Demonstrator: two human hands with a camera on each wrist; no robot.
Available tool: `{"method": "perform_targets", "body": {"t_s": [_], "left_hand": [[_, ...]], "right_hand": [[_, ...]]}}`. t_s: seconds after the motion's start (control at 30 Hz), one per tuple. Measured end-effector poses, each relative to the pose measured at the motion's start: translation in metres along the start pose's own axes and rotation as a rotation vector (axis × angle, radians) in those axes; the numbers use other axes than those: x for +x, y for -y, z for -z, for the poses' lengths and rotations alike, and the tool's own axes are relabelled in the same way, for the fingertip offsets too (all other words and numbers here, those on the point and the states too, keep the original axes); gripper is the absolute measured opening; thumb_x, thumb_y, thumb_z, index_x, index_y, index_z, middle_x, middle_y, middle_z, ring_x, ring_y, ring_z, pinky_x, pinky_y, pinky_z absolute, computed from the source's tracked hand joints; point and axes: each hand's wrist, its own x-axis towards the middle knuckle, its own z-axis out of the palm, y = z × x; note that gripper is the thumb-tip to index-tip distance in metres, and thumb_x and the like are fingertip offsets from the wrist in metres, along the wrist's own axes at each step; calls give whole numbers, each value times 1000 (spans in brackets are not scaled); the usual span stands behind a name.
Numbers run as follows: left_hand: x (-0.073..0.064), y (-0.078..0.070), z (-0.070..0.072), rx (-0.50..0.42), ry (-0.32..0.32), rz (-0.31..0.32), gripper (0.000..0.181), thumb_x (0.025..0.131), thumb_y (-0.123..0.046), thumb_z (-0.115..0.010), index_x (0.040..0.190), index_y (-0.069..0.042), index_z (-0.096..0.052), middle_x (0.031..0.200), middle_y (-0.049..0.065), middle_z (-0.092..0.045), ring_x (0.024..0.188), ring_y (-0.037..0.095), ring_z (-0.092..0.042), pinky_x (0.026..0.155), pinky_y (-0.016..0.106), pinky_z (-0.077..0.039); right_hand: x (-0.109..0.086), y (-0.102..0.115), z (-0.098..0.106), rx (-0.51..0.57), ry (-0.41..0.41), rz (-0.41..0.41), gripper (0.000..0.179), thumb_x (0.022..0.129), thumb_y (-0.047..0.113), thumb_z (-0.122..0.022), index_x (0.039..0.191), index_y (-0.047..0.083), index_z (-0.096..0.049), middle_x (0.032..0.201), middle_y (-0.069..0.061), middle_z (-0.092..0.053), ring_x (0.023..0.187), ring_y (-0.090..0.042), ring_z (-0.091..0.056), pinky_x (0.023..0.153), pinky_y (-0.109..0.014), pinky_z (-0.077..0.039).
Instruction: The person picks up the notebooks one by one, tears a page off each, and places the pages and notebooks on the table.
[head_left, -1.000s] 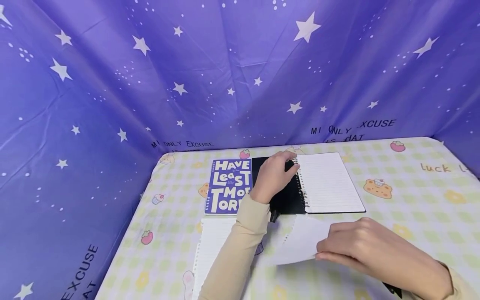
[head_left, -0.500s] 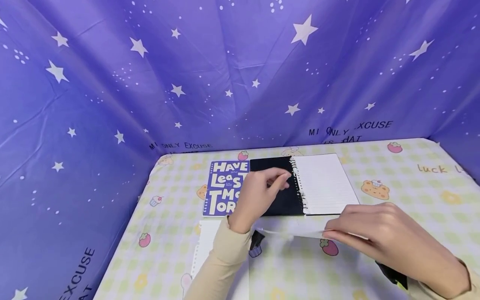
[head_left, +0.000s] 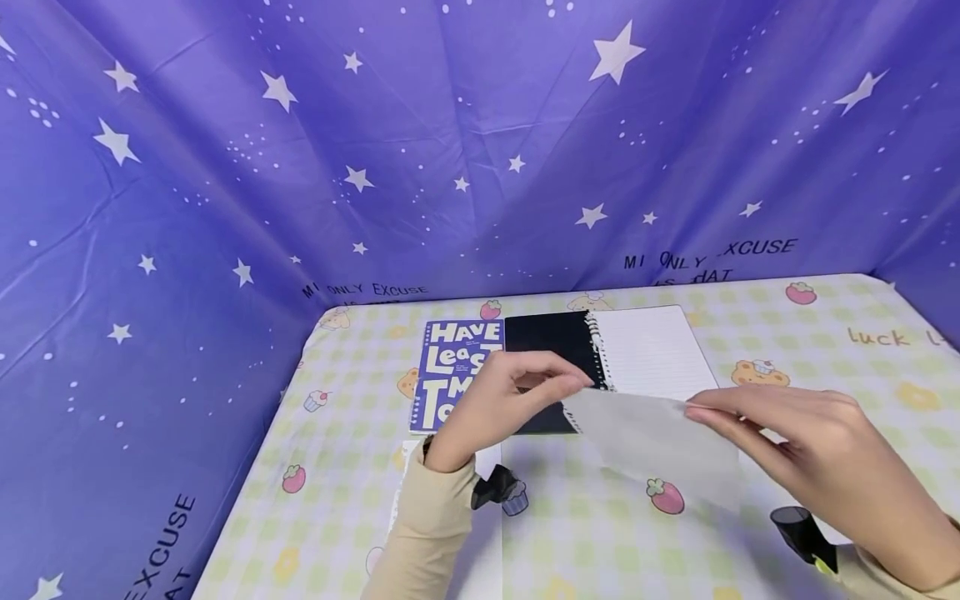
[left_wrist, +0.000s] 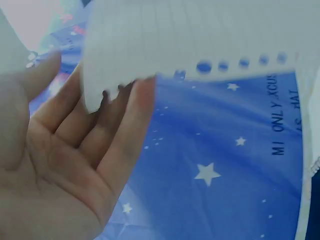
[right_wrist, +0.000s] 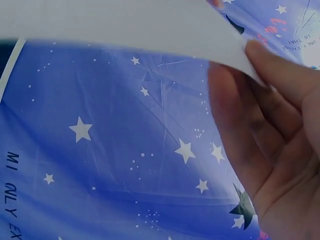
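A loose white sheet of paper [head_left: 660,442], with punched holes along one edge, hangs tilted above the table. My right hand [head_left: 810,433] pinches its right corner between thumb and fingers. At the other end is my left hand [head_left: 502,400]; in the left wrist view its fingers [left_wrist: 135,115] lie behind the torn, holed edge, while the thumb stands apart from the paper. Behind the hands lies an open spiral notebook [head_left: 652,350], with its black cover to the left and a lined page to the right. The sheet hides part of it.
A purple notebook [head_left: 457,333] with white lettering lies left of the open one. Another loose lined sheet [head_left: 480,533] is on the table, partly under my left sleeve. A starry curtain [head_left: 450,208] stands behind the checked tablecloth [head_left: 337,500].
My left hand has come away from the notebook's spiral and down to the loose sheet. My right hand has raised the sheet and moved right, still pinching it.
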Motion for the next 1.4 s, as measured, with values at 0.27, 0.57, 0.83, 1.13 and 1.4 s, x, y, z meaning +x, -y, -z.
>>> {"method": "perform_targets", "body": {"t_s": [0.27,0.57,0.83,1.13,1.4], "left_hand": [[-3,-2,8,62,-28,-37,13,93,-10,-69,103,-5,-75,95,7,-75,77,4,-70,73,26,-60],[5,15,2,70,-17,99,12,93,-10,-69,102,-4,-76,93,7,-74,67,9,-68,69,25,-59],[10,36,-3,116,65,237,14,95,-13,-67,104,-7,-76,87,5,-74,69,12,-71,76,21,-57],[12,64,-5,208,103,317,14,96,-11,-66,105,-5,-74,74,7,-71,74,28,-73,70,18,-54],[12,79,-9,234,181,363,9,93,-13,-70,97,-8,-76,73,2,-71,69,23,-72,67,18,-55]], "right_hand": [[-2,-3,2,-50,14,-96,42,101,44,-52,89,14,-78,80,7,-72,66,10,-55,63,-3,-47],[-10,-19,-4,-51,229,-239,34,80,-1,-78,105,23,-73,90,16,-68,69,8,-52,60,-9,-43],[-19,-40,-20,-125,348,-252,28,80,11,-80,102,28,-74,88,20,-71,69,9,-55,67,-20,-41],[-27,-56,-44,-88,473,-312,12,87,18,-76,92,28,-75,82,20,-70,66,10,-57,53,-19,-46],[-32,-64,-51,-61,663,-378,10,89,23,-74,87,32,-74,83,23,-69,70,9,-57,60,-23,-50]]}}
